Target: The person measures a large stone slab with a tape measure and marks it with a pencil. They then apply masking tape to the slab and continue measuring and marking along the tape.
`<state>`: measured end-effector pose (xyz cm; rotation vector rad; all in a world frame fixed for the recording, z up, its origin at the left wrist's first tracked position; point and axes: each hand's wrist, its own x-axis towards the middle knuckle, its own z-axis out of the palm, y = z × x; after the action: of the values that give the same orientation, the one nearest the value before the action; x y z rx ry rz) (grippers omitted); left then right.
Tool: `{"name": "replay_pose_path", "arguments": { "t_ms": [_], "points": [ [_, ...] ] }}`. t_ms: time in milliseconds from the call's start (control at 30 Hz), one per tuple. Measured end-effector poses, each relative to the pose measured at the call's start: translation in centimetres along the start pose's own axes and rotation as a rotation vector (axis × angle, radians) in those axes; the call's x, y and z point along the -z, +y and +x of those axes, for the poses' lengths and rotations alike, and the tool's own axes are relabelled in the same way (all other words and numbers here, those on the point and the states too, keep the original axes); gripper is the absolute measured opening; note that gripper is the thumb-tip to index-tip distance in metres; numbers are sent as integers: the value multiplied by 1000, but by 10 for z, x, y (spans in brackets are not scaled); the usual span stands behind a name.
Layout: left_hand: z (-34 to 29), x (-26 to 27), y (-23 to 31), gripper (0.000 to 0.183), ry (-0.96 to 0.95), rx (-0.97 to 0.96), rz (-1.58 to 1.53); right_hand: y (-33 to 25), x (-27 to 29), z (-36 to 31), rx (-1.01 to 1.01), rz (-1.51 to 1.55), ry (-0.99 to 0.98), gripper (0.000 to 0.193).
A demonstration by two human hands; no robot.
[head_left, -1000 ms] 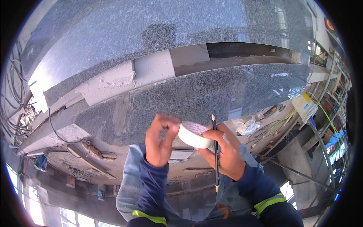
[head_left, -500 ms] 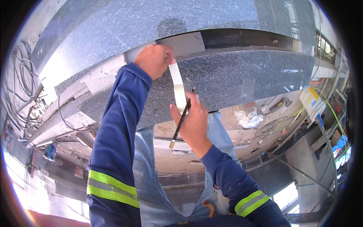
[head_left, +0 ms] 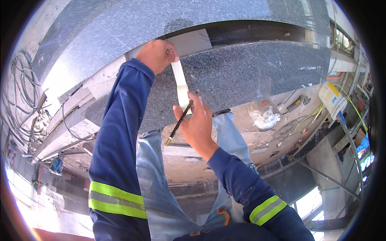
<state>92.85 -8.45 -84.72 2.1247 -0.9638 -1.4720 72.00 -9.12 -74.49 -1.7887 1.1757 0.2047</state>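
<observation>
My left hand (head_left: 158, 56) pinches the upper end of a pale strip that looks like tape (head_left: 180, 77), just over the dark speckled stone slab (head_left: 245, 66). The strip runs down to my right hand (head_left: 198, 127), with a crease or overlap partway along. A dark pencil-like stick with a brass-coloured end (head_left: 177, 127) lies slantwise in the fingers of my right hand, which close around it and the lower end of the strip. My fingers hide that end, so I cannot tell whether it comes off a roll.
A second, larger polished slab (head_left: 132, 30) lies beyond, across a gap with a grey flat piece (head_left: 189, 43) in it. Right are a clear plastic container (head_left: 264, 116), a white and yellow bucket (head_left: 332, 98) and hoses. Coiled cables (head_left: 23, 90) hang left.
Both hands, with the strip and pencil-like stick, appear slightly farther left and up in view. The whole scene has shifted a little too. The grips look the same.
</observation>
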Motion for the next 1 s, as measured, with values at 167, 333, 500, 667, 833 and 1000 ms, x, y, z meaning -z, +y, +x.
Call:
{"name": "replay_pose_path", "arguments": {
  "t_ms": [167,333,500,667,833,1000],
  "points": [
    [-13,-10,1,16,225,-17,55,11,-4,-5,29,70,64,42],
    [-27,-30,-1,13,452,-193,223,24,-6,-10,46,101,60,40],
    [-29,-43,-10,18,484,-277,355,44,-9,-8,103,38,-48,38],
    [-21,-37,-17,22,371,-327,482,59,-11,-5,223,128,-20,40],
    [-14,-29,-24,31,298,-253,412,61,-27,-14,260,164,179,46],
    [3,-23,-34,37,232,-290,399,68,-55,-15,329,275,448,33]
  ]
}}
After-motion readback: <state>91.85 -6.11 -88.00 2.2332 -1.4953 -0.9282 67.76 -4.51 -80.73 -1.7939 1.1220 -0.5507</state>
